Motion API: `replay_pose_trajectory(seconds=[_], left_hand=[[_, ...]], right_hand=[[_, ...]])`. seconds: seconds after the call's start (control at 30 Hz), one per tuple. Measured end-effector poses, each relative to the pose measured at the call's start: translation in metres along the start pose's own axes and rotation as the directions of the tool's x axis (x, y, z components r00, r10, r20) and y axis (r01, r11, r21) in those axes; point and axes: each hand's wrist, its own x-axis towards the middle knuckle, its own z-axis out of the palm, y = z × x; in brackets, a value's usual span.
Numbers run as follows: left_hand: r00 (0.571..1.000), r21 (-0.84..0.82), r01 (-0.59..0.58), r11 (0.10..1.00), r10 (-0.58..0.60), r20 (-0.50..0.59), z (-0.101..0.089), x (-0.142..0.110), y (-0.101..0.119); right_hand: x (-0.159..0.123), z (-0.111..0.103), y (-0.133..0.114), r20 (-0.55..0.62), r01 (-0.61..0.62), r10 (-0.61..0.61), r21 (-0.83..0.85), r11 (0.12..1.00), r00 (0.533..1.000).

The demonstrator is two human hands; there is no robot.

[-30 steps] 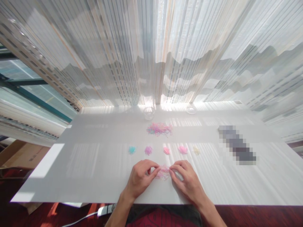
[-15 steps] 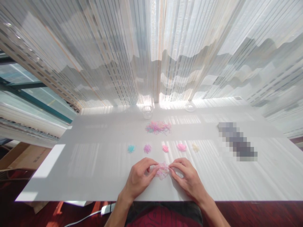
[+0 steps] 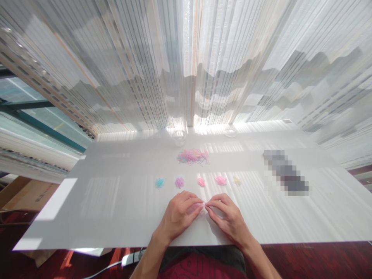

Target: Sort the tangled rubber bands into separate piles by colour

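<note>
My left hand (image 3: 181, 213) arches over a pale pink tangle of thin strands (image 3: 200, 214) near the table's front edge, hiding most of it. Its thumb and fingers are pinched together at the tangle's right side. Almost touching them are the pinched fingertips of my right hand (image 3: 229, 215). A pale bit shows between the two pinches, too small to make out well. Beyond the hands lies a row of small heaps: a turquoise heap (image 3: 159, 183), a purple heap (image 3: 179, 182), a coral-pink heap (image 3: 201, 181), a pink heap (image 3: 221, 180) and a cream heap (image 3: 237, 180).
A larger mixed pastel tangle (image 3: 193, 156) lies behind the row on the white table (image 3: 130, 217). Farther back stand a clear round container (image 3: 179, 137) and a clear shallow dish or lid (image 3: 231, 133). A blurred-out dark object (image 3: 286, 172) is at right. Sheer curtains (image 3: 192, 69) hang behind.
My left hand has moved right over the pale pink tangle, bringing its fingertips close to my right hand's. The right hand has barely moved. The view has shifted slightly.
</note>
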Motion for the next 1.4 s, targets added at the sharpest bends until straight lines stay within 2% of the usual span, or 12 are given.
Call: replay_pose_trajectory(seconds=[0.2, 0.47, 0.87, 1.4], left_hand=[[1.000, -0.075, 0.017, 0.997, -0.015, 0.014, 0.003, 0.000, -0.001], [0.994, -0.188, 0.106, 0.977, -0.108, 0.000, 0.002, -0.007, -0.003], [0.996, -0.172, 0.086, 0.981, -0.088, -0.001, 0.005, -0.007, 0.001], [0.996, -0.069, 0.091, 0.993, -0.091, 0.012, 0.001, -0.004, 0.009]], right_hand=[[-0.001, -0.002, -0.001, -0.017, -0.006, 0.007, 0.010, 1.000, 1.000], [0.000, -0.001, 0.000, -0.008, -0.005, 0.005, 0.034, 0.999, 1.000], [-0.001, -0.002, -0.001, -0.030, 0.007, -0.005, 0.074, 0.997, 1.000], [0.001, -0.003, -0.004, -0.046, 0.009, -0.006, 0.076, 0.997, 0.999]])
